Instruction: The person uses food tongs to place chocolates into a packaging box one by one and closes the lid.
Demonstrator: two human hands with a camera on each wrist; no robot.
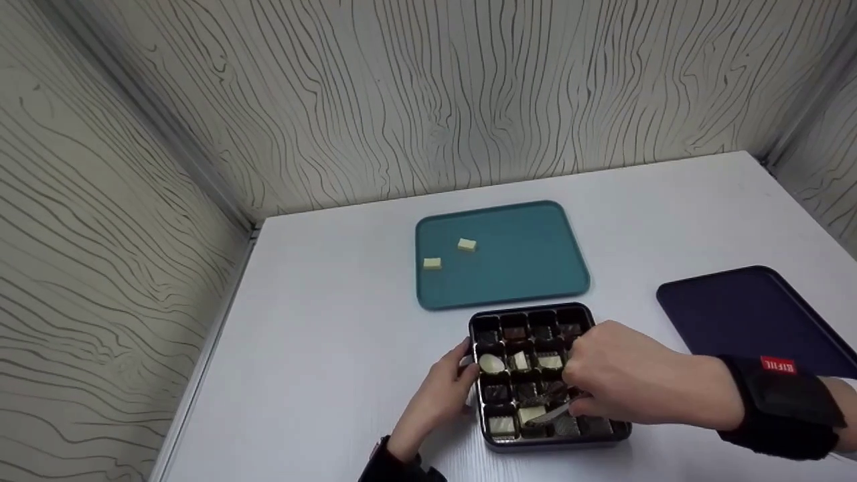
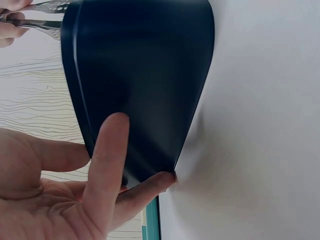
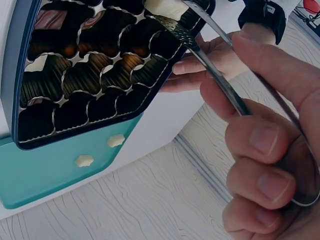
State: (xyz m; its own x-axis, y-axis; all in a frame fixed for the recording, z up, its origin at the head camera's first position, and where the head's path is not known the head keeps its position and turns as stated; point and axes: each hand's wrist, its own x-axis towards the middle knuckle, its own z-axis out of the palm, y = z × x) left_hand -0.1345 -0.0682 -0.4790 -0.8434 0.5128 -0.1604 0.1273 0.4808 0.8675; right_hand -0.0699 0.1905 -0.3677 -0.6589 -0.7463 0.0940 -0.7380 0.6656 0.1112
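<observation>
A dark box (image 1: 556,444) divided into small compartments holds white and brown chocolates. My left hand (image 1: 435,391) rests against its left side, and in the left wrist view the fingers (image 2: 107,155) stretch along the box's outer wall. Over the front right part of the box, my right hand (image 1: 619,375) grips metal tongs (image 3: 220,80) with perforated tips. The tips reach into a front-row compartment, at a white chocolate (image 1: 531,414); in the right wrist view that white chocolate (image 3: 169,7) lies between or right beside the tips.
Behind the box lies a teal tray (image 1: 529,248) with one white piece (image 1: 467,245) and another white piece (image 1: 432,264) on its left part. A dark navy tray (image 1: 750,311) lies to the right, partly behind my right forearm. Patterned walls (image 1: 402,100) bound the white table.
</observation>
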